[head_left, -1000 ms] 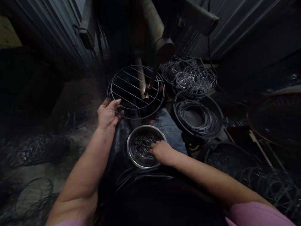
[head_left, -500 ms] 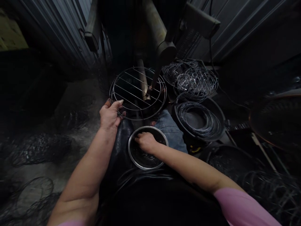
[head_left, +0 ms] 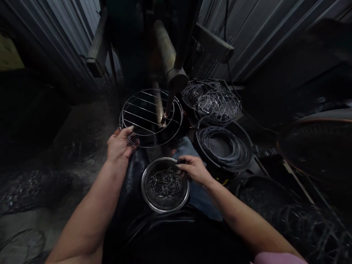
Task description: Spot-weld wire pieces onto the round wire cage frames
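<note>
The round wire rack is being gripped at its 7 o'clock edge by the left hand. At 6 o'clock, the bowl of wire pieces is being left uncovered — the right hand, lifted from inside, is being held over its 1 o'clock rim, fingers narrowed. Reaching in is seemingly being ended; whether a piece is being pinched cannot be told.
</note>
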The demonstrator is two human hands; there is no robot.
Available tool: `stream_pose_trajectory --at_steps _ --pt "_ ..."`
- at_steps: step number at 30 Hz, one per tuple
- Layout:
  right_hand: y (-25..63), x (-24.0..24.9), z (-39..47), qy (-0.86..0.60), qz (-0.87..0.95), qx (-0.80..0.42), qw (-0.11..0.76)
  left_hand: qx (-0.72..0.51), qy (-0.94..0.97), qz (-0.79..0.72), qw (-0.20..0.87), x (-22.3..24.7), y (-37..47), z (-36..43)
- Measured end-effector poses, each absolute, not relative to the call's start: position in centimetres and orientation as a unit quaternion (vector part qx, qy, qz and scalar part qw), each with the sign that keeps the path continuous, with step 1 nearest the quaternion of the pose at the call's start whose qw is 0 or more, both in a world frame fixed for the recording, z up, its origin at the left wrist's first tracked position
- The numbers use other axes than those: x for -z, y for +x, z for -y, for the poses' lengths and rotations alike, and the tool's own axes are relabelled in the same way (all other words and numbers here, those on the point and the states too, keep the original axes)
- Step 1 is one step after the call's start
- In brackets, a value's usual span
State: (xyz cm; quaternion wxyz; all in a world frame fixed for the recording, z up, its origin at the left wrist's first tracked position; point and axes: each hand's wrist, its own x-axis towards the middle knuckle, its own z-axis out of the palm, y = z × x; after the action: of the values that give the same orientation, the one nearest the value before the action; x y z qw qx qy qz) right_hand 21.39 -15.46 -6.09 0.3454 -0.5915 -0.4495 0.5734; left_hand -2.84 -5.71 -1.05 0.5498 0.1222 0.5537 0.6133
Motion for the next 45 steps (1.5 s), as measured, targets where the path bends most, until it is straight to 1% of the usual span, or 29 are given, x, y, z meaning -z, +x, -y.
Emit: stream_pose_trajectory --at_steps 2,3,5,6,9,14,18,22,25,27,29,31,33,34,36,39,42,43,45 --pt "23.2 5.9 15.4 -0.62 0.455 -0.481 0.421 -0.614 0.129 -0.554 0.548 0.6 -2.7 5.5" --pt "24.0 6.0 15.4 -0.636 0.467 -0.431 0.438 -0.612 0.134 -0.554 0.548 0.3 -2.6 5.4" --pt "25.3 6.3 15.2 -0.663 0.482 -0.376 0.433 -0.605 0.144 -0.56 0.547 0.0 -2.4 5.3" --pt "25.8 6.6 15.1 -0.672 0.481 -0.376 0.42 -0.605 0.147 -0.561 0.546 -0.2 -2.2 5.3" --pt "26.7 7.1 14.8 -0.671 0.461 -0.429 0.391 -0.602 0.147 -0.57 0.54 -0.5 -1.8 5.3" --pt "26.9 7.3 15.0 -0.65 0.416 -0.491 0.404 -0.59 0.148 -0.585 0.536 -0.5 -1.6 5.4" --pt "26.6 6.3 14.9 -0.636 0.433 -0.483 0.418 -0.587 0.143 -0.579 0.547 -0.4 -1.9 5.4" --pt "25.6 2.9 13.1 -0.595 0.514 -0.447 0.428 -0.584 0.143 -0.586 0.543 -1.2 -2.1 5.4" --pt "23.9 -0.4 10.7 -0.561 0.605 -0.401 0.397 -0.593 0.156 -0.581 0.535 -1.7 -2.3 5.3" --pt "22.2 -2.3 9.1 -0.562 0.657 -0.34 0.37 -0.603 0.166 -0.572 0.531 -1.7 -2.6 5.2" --pt "20.2 -3.7 7.9 -0.585 0.701 -0.267 0.308 -0.613 0.175 -0.563 0.525 -1.5 -2.9 5.1" --pt "18.4 -4.6 7.2 -0.615 0.728 -0.205 0.221 -0.616 0.186 -0.558 0.524 -1.4 -3.1 5.0" --pt "17.0 -4.9 6.9 -0.638 0.732 -0.177 0.162 -0.616 0.191 -0.562 0.518 -1.4 -3.2 4.8" --pt "16.7 -4.7 6.8 -0.643 0.728 -0.177 0.159 -0.616 0.192 -0.565 0.514 -1.5 -3.3 4.8" --pt "16.5 -4.0 6.7 -0.629 0.722 -0.208 0.2 -0.616 0.195 -0.568 0.509 -1.6 -3.4 4.6" --pt "17.1 -2.3 6.3 -0.563 0.697 -0.337 0.289 -0.613 0.207 -0.559 0.519 -1.6 -3.7 4.4" --pt "17.9 -0.9 6.0 -0.512 0.633 -0.488 0.315 -0.609 0.217 -0.549 0.529 -1.4 -3.9 4.1" --pt "18.1 -0.6 6.0 -0.503 0.617 -0.511 0.323 -0.609 0.218 -0.549 0.53 -1.4 -3.9 4.0" --pt "18.2 -0.3 6.2 -0.495 0.601 -0.519 0.352 -0.609 0.217 -0.552 0.527 -1.4 -3.9 3.9"
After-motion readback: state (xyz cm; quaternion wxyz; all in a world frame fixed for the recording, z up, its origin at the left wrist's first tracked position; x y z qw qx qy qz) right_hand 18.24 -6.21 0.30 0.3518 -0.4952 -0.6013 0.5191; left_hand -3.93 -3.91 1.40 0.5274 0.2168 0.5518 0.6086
